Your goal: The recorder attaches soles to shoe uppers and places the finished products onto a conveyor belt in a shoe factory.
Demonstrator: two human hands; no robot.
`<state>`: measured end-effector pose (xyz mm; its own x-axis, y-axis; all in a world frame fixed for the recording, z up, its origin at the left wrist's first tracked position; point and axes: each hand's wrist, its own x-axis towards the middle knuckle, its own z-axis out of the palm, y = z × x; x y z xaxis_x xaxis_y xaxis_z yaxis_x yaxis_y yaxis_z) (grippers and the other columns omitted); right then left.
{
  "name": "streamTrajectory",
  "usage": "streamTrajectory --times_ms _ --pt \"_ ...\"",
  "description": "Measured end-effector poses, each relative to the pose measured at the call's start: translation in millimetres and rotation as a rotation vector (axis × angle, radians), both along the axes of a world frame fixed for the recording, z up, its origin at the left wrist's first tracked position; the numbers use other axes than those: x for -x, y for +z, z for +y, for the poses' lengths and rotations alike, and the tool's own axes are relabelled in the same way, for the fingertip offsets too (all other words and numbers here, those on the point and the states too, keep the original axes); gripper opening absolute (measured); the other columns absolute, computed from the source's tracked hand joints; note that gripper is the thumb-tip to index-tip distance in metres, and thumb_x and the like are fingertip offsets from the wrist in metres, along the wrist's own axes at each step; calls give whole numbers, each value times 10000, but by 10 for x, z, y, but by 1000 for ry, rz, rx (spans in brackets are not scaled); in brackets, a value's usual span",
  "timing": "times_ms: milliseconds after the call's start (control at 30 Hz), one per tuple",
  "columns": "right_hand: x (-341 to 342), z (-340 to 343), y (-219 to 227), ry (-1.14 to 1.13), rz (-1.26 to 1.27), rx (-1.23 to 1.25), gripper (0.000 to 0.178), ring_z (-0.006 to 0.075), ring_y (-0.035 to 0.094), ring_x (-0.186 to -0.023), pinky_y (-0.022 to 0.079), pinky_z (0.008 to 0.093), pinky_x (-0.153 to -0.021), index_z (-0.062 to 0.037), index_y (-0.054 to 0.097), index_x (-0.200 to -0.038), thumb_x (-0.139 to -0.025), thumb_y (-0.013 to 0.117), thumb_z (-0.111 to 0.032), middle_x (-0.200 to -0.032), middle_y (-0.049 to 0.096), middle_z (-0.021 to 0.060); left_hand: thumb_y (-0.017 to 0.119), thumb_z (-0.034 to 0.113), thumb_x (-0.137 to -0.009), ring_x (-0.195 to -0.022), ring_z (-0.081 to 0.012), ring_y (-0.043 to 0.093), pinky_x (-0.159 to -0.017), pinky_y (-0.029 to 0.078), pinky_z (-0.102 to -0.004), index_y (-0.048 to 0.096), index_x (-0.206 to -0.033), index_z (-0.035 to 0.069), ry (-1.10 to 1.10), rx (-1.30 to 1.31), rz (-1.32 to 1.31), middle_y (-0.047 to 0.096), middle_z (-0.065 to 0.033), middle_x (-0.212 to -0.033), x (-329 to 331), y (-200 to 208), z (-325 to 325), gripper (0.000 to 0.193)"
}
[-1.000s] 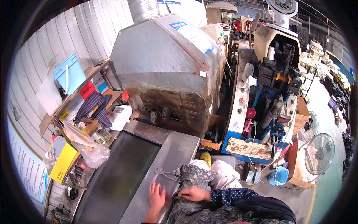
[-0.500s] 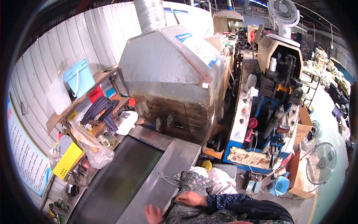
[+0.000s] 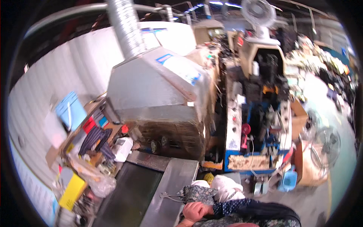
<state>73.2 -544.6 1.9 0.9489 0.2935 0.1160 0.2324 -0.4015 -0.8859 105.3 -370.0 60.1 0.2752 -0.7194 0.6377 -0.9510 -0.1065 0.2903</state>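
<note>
My right hand (image 3: 194,211) comes in at the lower edge in a dark dotted sleeve, its fingers curled on the near edge of a grey patterned cloth piece (image 3: 197,193). The cloth lies on the steel side plate (image 3: 172,178) of a dark conveyor belt (image 3: 128,196). Thin metal tongs (image 3: 169,196) rest on the plate just left of the cloth. Only a sliver of skin, maybe my left hand (image 3: 183,224), shows at the bottom edge; its fingers are hidden. A white bundle (image 3: 226,187) sits right behind the cloth.
The belt runs into a big metal tunnel hood (image 3: 159,98) with a ribbed duct (image 3: 124,30) above. A cluttered shelf (image 3: 90,147) with a yellow box (image 3: 72,191) flanks the left. A blue machine (image 3: 261,132) and floor fan (image 3: 325,145) stand right.
The view has tilted upward. My left hand, earlier flat on the steel plate, has slid down out of the picture. My right hand stays at the cloth.
</note>
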Motion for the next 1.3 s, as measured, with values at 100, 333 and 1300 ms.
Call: streamTrajectory --times_ms 100,333,1300 --pt "-201 -363 77 -31 49 67 192 350 634 -968 508 421 -871 -43 689 -991 -813 677 -114 -1051 684 151 632 324 -771 -836 -216 660 -768 488 -385 701 -819 173 -22 -31 -66 713 10 -932 1 -38 26 173" --pt "-280 -579 177 -116 34 116 180 342 635 -978 507 422 -874 -43 695 -974 -803 676 -99 -1053 687 145 598 343 -780 -872 -262 646 -801 471 -421 695 -819 141 -9 -7 -54 705 -25 -965 32 -104 27 228" --pt "192 854 315 -8 -493 104 234 364 645 -961 509 429 -856 -26 650 -1042 -825 595 42 -1040 677 175 578 337 -893 -1247 -362 512 -1055 427 -445 638 -1167 50 1379 -615 439 576 -204 -1293 811 -704 3581 402"
